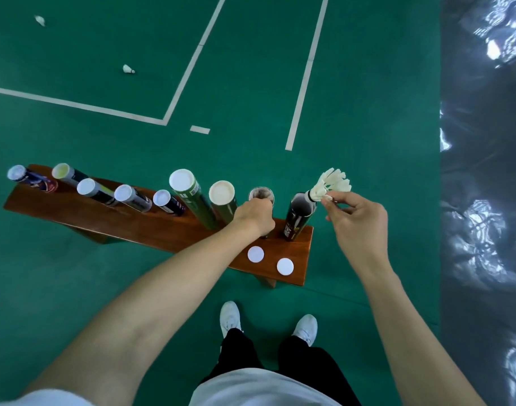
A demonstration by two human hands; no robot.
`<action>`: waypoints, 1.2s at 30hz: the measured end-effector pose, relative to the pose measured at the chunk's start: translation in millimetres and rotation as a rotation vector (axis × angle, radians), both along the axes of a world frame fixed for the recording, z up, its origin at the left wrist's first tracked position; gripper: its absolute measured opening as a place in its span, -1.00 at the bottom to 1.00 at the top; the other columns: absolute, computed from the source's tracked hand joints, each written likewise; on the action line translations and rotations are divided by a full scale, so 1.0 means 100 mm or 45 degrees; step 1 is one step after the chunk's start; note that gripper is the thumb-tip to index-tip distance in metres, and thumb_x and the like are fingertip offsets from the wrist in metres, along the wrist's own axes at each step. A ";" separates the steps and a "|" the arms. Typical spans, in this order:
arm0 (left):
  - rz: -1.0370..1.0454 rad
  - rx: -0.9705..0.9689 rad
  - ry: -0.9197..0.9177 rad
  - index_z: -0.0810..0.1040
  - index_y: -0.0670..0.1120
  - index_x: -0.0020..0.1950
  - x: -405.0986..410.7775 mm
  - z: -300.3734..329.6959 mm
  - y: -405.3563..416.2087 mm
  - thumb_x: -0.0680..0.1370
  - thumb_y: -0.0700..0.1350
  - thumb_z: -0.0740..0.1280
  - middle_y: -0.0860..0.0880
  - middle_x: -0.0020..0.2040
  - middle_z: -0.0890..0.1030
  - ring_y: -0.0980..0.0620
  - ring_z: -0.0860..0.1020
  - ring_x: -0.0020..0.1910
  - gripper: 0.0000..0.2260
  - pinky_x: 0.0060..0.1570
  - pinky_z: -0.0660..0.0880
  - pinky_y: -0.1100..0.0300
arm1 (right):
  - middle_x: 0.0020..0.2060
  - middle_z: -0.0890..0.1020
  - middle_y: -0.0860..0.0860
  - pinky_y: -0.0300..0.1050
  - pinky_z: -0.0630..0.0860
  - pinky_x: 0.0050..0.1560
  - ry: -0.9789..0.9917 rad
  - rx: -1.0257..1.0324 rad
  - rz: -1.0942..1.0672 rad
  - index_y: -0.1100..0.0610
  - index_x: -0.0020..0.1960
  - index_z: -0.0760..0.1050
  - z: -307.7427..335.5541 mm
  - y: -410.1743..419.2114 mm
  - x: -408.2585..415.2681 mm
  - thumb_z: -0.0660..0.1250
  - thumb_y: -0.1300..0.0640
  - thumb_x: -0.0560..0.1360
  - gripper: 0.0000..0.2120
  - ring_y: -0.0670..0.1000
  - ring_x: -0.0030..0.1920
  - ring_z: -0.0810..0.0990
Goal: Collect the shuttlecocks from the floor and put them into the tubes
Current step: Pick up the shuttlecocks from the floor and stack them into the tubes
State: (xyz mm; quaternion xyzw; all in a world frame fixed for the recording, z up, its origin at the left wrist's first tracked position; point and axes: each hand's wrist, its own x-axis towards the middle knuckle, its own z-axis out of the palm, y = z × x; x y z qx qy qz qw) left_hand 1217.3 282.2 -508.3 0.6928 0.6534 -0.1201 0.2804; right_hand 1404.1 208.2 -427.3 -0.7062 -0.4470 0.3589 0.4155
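The right hand pinched a white shuttlecock at the black tube's open mouth; the left hand gripped the neighbouring open tube on the desk.

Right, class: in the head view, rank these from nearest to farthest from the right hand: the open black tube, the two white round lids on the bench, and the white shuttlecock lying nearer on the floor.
1. Open black tube, just left of the right hand.
2. Two white round lids, below-left on the wooden bench; too close to split.
3. White shuttlecock, far up-left on the green floor.
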 end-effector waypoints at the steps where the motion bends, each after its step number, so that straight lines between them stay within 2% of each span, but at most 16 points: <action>1: -0.027 0.029 0.011 0.48 -0.11 0.11 -0.03 0.02 -0.01 0.53 -0.23 0.27 -0.07 -0.13 0.52 -0.09 0.49 -0.22 -0.83 -0.45 0.24 0.14 | -0.32 0.69 -0.24 -0.39 0.33 -0.46 -0.016 0.003 0.015 -0.28 -0.16 0.64 0.00 0.02 -0.06 0.49 0.08 0.55 -0.76 -0.15 -0.48 0.50; 3: -0.077 0.106 0.024 0.41 -0.14 0.34 -0.08 0.13 -0.04 0.55 -0.25 0.28 -0.10 -0.08 0.55 -0.11 0.49 -0.20 -0.64 -0.42 0.29 0.11 | -0.31 0.69 -0.26 -0.31 0.38 -0.45 -0.049 0.011 0.060 -0.32 -0.20 0.64 -0.02 0.06 -0.15 0.48 0.10 0.55 -0.69 -0.15 -0.49 0.48; 5: -0.116 0.175 0.019 0.46 -0.10 0.28 -0.16 0.26 -0.06 0.54 -0.23 0.33 -0.09 -0.07 0.61 -0.12 0.54 -0.19 -0.68 -0.35 0.37 0.07 | -0.25 0.72 -0.25 -0.20 0.56 -0.33 -0.093 0.032 0.109 -0.27 -0.16 0.69 -0.07 0.12 -0.27 0.47 0.12 0.55 -0.73 -0.16 -0.38 0.61; 7: -0.124 0.280 -0.031 0.53 -0.03 0.24 -0.30 0.40 -0.10 0.50 -0.22 0.36 -0.10 -0.05 0.66 -0.17 0.62 -0.12 -0.68 -0.30 0.44 0.06 | -0.11 0.75 -0.24 -0.10 0.67 -0.12 -0.143 0.060 0.149 -0.10 -0.03 0.75 -0.12 0.19 -0.42 0.48 0.11 0.55 -0.87 -0.20 -0.19 0.69; 10: -0.014 0.393 -0.121 0.52 0.04 0.39 -0.58 0.58 -0.22 0.47 -0.26 0.31 -0.11 0.10 0.68 -0.22 0.64 0.00 -0.50 -0.22 0.53 0.01 | 0.02 0.75 -0.15 -0.13 0.65 0.10 -0.223 0.102 0.231 0.01 0.08 0.75 -0.27 0.32 -0.67 0.48 0.12 0.55 -0.87 -0.21 -0.02 0.70; 13: 0.106 0.395 -0.135 0.49 0.02 0.43 -0.84 0.66 -0.34 0.47 -0.30 0.26 -0.12 0.21 0.65 -0.20 0.63 0.07 -0.46 -0.04 0.61 -0.10 | 0.11 0.73 -0.10 -0.15 0.59 0.24 -0.312 0.083 0.310 0.02 0.14 0.74 -0.50 0.45 -0.90 0.45 0.13 0.57 -0.83 -0.14 0.15 0.68; 15: 0.150 0.381 -0.143 0.52 0.01 0.40 -0.96 0.69 -0.41 0.48 -0.29 0.27 -0.10 0.21 0.65 -0.17 0.62 0.07 -0.50 -0.01 0.61 -0.09 | 0.10 0.74 -0.07 -0.07 0.62 0.19 -0.397 -0.020 0.328 0.00 0.15 0.73 -0.65 0.52 -0.98 0.40 0.11 0.60 -0.81 -0.04 0.13 0.70; 17: 0.165 0.381 -0.149 0.53 0.04 0.40 -1.06 0.72 -0.49 0.47 -0.27 0.28 -0.07 0.23 0.65 -0.16 0.62 0.09 -0.49 -0.03 0.60 -0.05 | -0.01 0.76 0.03 -0.02 0.64 -0.03 -0.534 -0.151 0.414 0.04 0.12 0.70 -0.81 0.57 -1.07 0.32 0.04 0.61 -0.80 0.11 -0.02 0.70; 19: 0.156 0.382 -0.170 0.54 0.07 0.37 -1.13 0.74 -0.56 0.47 -0.26 0.27 -0.05 0.21 0.65 -0.15 0.63 0.08 -0.50 -0.05 0.60 -0.04 | -0.09 0.72 0.08 -0.06 0.50 -0.19 -0.701 -0.295 0.541 0.01 0.08 0.65 -0.94 0.61 -1.15 0.31 -0.11 0.61 -0.76 0.16 -0.14 0.64; 22: 0.162 0.398 -0.190 0.57 0.10 0.31 -1.22 0.80 -0.60 0.47 -0.26 0.27 -0.03 0.18 0.66 -0.15 0.62 0.04 -0.54 -0.14 0.56 0.00 | -0.14 0.65 0.04 -0.07 0.46 -0.23 -0.868 -0.492 0.679 0.03 0.01 0.57 -1.07 0.65 -1.25 0.35 -0.21 0.57 -0.70 0.11 -0.19 0.59; 25: 0.184 0.412 -0.198 0.59 0.13 0.27 -1.28 0.84 -0.65 0.46 -0.24 0.26 -0.03 0.13 0.67 -0.14 0.62 -0.04 -0.55 -0.24 0.46 0.09 | -0.12 0.62 0.03 -0.02 0.58 -0.17 -0.991 -0.567 0.772 0.09 0.08 0.56 -1.17 0.69 -1.32 0.37 -0.09 0.58 -0.75 0.10 -0.14 0.61; 28: 0.176 0.398 -0.198 0.62 0.15 0.18 -1.31 0.88 -0.72 0.47 -0.23 0.24 -0.03 0.02 0.69 -0.12 0.60 -0.15 -0.60 -0.29 0.44 0.11 | -0.09 0.64 0.04 0.02 0.67 -0.06 -1.017 -0.618 0.829 0.09 0.19 0.58 -1.23 0.73 -1.39 0.37 0.02 0.58 -0.77 0.09 -0.09 0.64; 30: 0.163 0.403 -0.198 0.63 0.15 0.19 -1.30 0.90 -0.75 0.48 -0.23 0.25 -0.02 0.01 0.69 -0.09 0.60 -0.16 -0.60 -0.30 0.41 0.13 | -0.07 0.64 0.05 0.02 0.68 -0.05 -1.003 -0.654 0.844 0.11 0.24 0.57 -1.24 0.73 -1.41 0.39 0.06 0.58 -0.73 0.08 -0.09 0.65; 33: 0.129 0.410 -0.208 0.62 0.14 0.22 -1.35 0.95 -0.76 0.49 -0.23 0.25 0.00 -0.03 0.68 -0.05 0.54 -0.20 -0.59 -0.32 0.36 0.15 | -0.12 0.62 0.02 -0.06 0.65 -0.17 -1.012 -0.642 0.808 0.12 0.22 0.58 -1.18 0.71 -1.44 0.38 -0.02 0.61 -0.72 0.03 -0.16 0.63; 36: 0.120 0.397 -0.228 0.62 0.15 0.21 -1.43 1.00 -0.72 0.48 -0.21 0.26 0.01 -0.10 0.66 -0.06 0.53 -0.21 -0.60 -0.35 0.33 0.16 | -0.23 0.58 -0.03 -0.21 0.34 -0.45 -1.018 -0.528 0.693 0.07 0.08 0.56 -1.04 0.66 -1.48 0.35 -0.17 0.61 -0.70 -0.11 -0.34 0.47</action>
